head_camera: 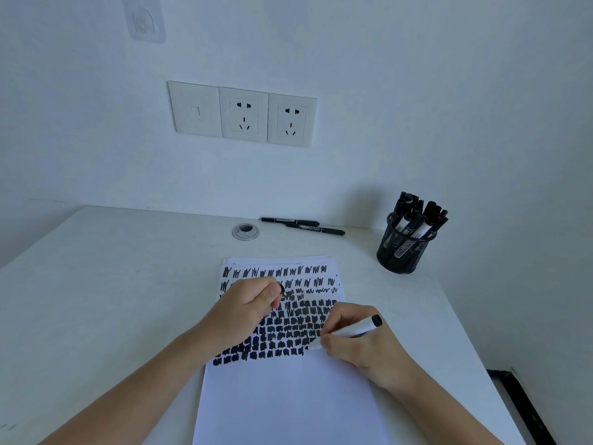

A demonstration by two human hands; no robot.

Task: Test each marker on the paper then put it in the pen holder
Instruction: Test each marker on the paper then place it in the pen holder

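Note:
A stack of white paper [288,396] lies on the desk, its upper half filled with rows of black scribbles. My right hand [356,345] grips a white marker [356,329] with a black end, its tip down on the paper at the right end of the lowest scribble row. My left hand [247,306] rests on the paper over the scribbles and pinches a small black cap [281,289]. A black mesh pen holder [401,248] at the back right holds several markers.
Two black markers [301,224] lie near the wall at the back of the white desk [112,284], beside a round cable grommet [245,232]. Wall sockets [244,114] sit above. The desk's right edge [475,364] drops to a dark floor strip.

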